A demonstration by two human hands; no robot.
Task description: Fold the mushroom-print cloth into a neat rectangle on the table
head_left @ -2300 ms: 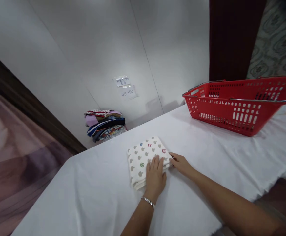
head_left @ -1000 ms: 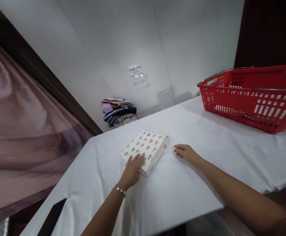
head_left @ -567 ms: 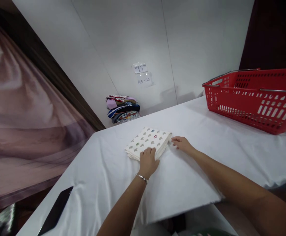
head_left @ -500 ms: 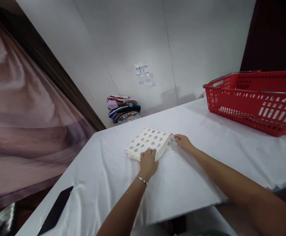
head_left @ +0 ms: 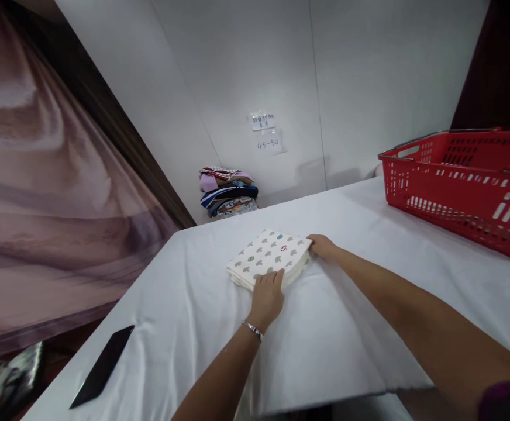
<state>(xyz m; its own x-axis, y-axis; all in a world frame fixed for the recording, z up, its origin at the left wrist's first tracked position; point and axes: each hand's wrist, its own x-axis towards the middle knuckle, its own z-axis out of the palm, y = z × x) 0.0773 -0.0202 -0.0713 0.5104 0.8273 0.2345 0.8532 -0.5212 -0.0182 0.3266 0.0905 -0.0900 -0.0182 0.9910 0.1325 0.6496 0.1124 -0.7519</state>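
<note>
A folded white cloth (head_left: 261,254) printed with grey mushroom-like shapes, plus a few red, blue and green ones, lies on the white-covered table. Over its near edge, the fingers of my left hand (head_left: 268,298) rest flat on the top layer; a silver bracelet circles that wrist. My right hand (head_left: 323,247) is at the cloth's right corner, its fingers closed on the edge there. Some of its fingertips are hidden by the fabric.
A red plastic basket (head_left: 457,190) with metal handles stands at the right. Stacked folded clothes (head_left: 228,193) sit at the far edge, by the wall with paper labels (head_left: 267,141). A black flat phone-like object (head_left: 103,365) lies at the left; a pinkish curtain (head_left: 71,193) hangs beside the table.
My right hand has closed in on the cloth's right corner and now grips it. The left hand stays on the near edge. The view has shifted slightly left.
</note>
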